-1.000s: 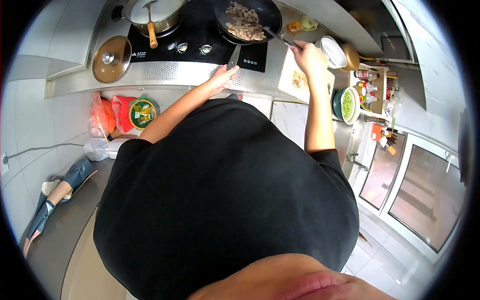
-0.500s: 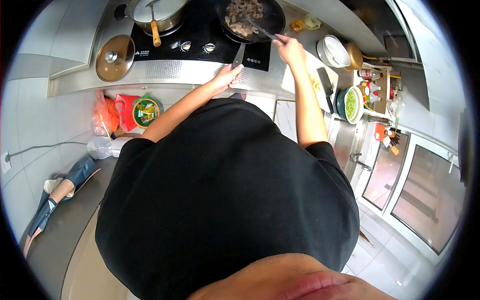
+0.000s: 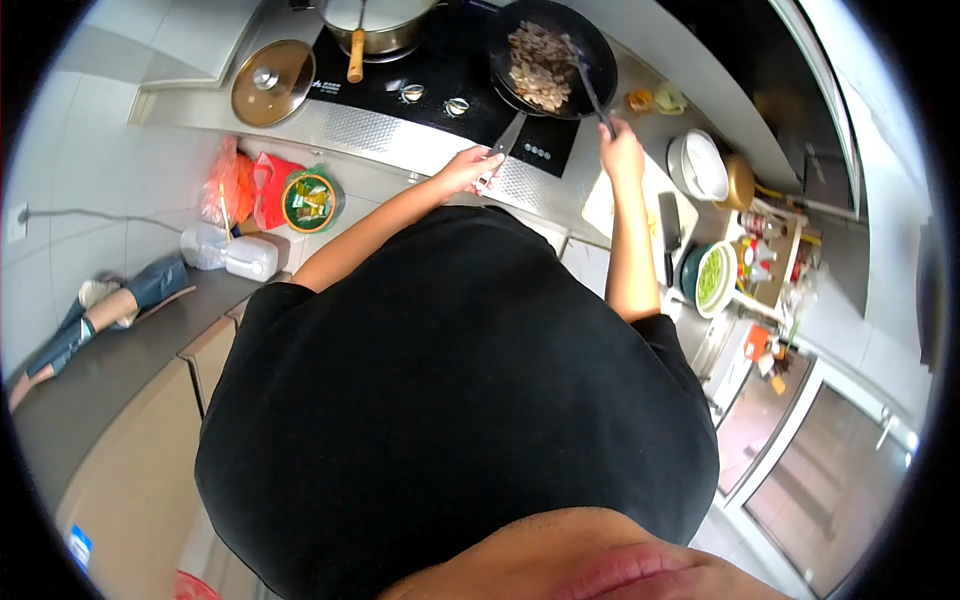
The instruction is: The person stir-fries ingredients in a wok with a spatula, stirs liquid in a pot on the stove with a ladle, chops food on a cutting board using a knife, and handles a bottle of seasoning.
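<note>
Pieces of browned meat [image 3: 540, 70] lie in a black frying pan [image 3: 600, 40] on the hob. The fingers of my left hand [image 3: 470, 171] are closed round the end of the pan's handle [image 3: 511, 134]. In my right hand [image 3: 622, 152] is the handle of a dark spatula [image 3: 594, 97], which slants down into the pan. Its blade is by the right side of the meat and is partly blurred.
Left on the hob [image 3: 430, 75] stands a steel pot [image 3: 390, 40] with a wooden-handled utensil [image 3: 356, 58]. A glass lid [image 3: 273, 85] lies beside it. To the right are a cutting board [image 3: 600, 208], a cleaver [image 3: 670, 222], white bowls [image 3: 704, 165] and a basket of green vegetables [image 3: 711, 280].
The camera view has turned, so the stove appears farther right and lower. The spatula has moved from the middle of the meat to its right side. Both hands keep their holds.
</note>
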Available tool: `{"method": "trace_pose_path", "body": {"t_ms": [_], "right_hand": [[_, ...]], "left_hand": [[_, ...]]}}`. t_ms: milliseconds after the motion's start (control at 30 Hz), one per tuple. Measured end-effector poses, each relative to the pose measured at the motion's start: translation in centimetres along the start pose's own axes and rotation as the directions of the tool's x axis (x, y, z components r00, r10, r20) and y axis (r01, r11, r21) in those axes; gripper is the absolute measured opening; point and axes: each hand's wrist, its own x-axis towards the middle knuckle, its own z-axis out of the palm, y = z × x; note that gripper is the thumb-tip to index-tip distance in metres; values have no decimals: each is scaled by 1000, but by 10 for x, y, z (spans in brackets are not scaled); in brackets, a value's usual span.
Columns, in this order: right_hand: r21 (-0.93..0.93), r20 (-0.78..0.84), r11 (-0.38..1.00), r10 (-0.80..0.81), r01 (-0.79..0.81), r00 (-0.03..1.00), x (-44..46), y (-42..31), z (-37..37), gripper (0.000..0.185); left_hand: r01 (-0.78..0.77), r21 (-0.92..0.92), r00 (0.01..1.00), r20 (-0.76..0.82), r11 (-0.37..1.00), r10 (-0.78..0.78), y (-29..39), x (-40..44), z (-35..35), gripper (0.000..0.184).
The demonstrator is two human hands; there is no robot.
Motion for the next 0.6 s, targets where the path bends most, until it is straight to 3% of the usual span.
{"method": "trace_pose_path", "body": {"t_ms": [200, 333, 400, 467, 500, 533, 600], "right_hand": [[97, 390, 990, 53, -98, 919, -2, 36, 27, 49], [126, 458, 991, -12, -52, 889, 0, 39, 28, 52], [133, 462, 991, -53, -10, 885, 0, 43, 37, 53], [-42, 247, 995, -77, 90, 966, -7, 31, 22, 53], [-39, 65, 983, -175, 178, 982, -11, 25, 18, 45], [-29, 64, 984, -176, 178, 982, -12, 13, 9, 45], [170, -121, 905, -373, 389, 920, -14, -17, -10, 37]], "left_hand": [[11, 4, 986, -167, 1000, -11, 9, -9, 9, 44], [106, 63, 945, -317, 992, -81, 19, -40, 23, 42], [39, 14, 929, -368, 999, -31, -10, -38, 8, 38], [32, -26, 916, -399, 999, -40, -15, -53, 4, 34], [34, -53, 905, -421, 998, -53, -13, -59, 0, 33], [30, -77, 896, -441, 997, -61, -10, -63, -5, 32], [7, -99, 890, -454, 995, -51, -5, -71, -18, 30]]}}
